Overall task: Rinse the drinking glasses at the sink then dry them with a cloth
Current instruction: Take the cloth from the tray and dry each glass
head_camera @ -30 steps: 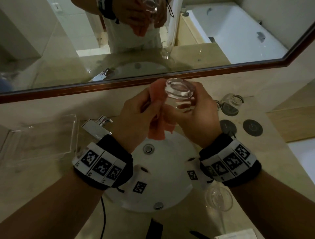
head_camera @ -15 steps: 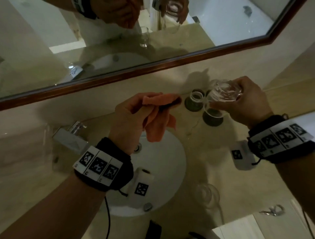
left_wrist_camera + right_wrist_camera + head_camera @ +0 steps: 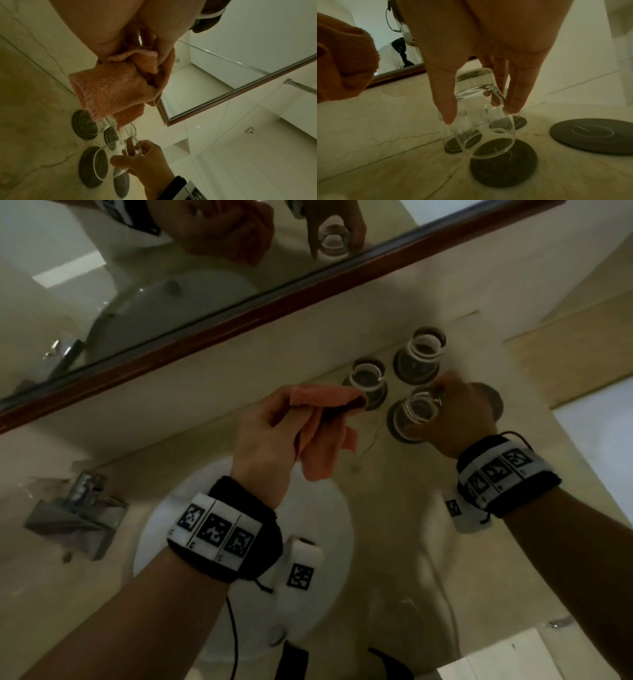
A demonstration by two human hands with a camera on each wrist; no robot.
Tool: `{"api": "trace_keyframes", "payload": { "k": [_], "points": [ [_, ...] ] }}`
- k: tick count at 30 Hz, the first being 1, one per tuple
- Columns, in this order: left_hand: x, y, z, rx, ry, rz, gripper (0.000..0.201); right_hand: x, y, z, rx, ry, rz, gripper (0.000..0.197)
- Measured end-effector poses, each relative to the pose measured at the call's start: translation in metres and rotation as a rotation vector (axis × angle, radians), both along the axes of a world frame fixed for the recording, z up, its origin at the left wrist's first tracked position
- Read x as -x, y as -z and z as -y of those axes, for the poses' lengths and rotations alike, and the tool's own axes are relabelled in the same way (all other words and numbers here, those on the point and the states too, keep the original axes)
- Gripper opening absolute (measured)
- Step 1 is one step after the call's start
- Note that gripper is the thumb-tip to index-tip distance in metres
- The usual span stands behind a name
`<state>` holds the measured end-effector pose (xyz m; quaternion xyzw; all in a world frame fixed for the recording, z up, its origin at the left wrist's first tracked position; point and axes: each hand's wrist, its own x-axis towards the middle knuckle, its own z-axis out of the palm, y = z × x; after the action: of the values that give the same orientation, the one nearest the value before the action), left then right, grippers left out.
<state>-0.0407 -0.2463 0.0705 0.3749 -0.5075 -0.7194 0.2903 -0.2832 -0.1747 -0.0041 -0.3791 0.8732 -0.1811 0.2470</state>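
Observation:
My right hand [image 3: 431, 398] grips a clear drinking glass [image 3: 416, 409] by its base, thumb on one side and fingers on the other. The glass [image 3: 481, 121] is mouth down and tilted, its rim just over a dark round coaster [image 3: 505, 169]. Two more glasses [image 3: 368, 378] [image 3: 424, 347] stand mouth down on coasters behind it. My left hand [image 3: 308, 412] holds a bunched orange cloth [image 3: 320, 463] above the back of the sink, left of the glasses. In the left wrist view the cloth [image 3: 111, 92] hangs from the fingers.
A bare coaster [image 3: 594, 135] lies right of the held glass. The white basin [image 3: 329, 535] is below my left wrist, the chrome tap [image 3: 78, 518] at its left. Another glass [image 3: 400, 621] stands faintly near the counter's front. The framed mirror [image 3: 171, 285] runs along the back.
My right hand has carried the glass away from the cloth, to the right and down to the coaster. My left hand has stayed over the sink with the cloth.

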Motion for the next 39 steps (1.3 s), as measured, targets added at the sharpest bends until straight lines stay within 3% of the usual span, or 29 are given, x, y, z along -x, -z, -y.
{"api": "trace_keyframes", "payload": {
  "k": [12,17,21,28,39],
  "points": [
    [0.042,0.032,0.009,-0.037,0.016,0.065,0.031,-0.005,0.032,-0.009,0.021,0.041,0.068,0.065],
    [0.045,0.026,0.000,-0.043,0.012,0.054,0.031,-0.014,0.022,-0.025,0.082,0.047,0.054,0.087],
    [0.038,0.017,-0.012,-0.062,0.001,0.035,0.032,-0.033,-0.001,-0.056,0.148,-0.114,0.005,0.075],
    [0.003,0.011,-0.054,-0.051,0.002,0.023,0.034,-0.078,-0.001,-0.133,0.237,-0.403,0.195,0.053],
    [-0.071,0.015,-0.128,-0.087,-0.046,0.057,0.027,-0.142,0.040,-0.235,0.098,-0.456,0.309,0.103]
  ]
}}
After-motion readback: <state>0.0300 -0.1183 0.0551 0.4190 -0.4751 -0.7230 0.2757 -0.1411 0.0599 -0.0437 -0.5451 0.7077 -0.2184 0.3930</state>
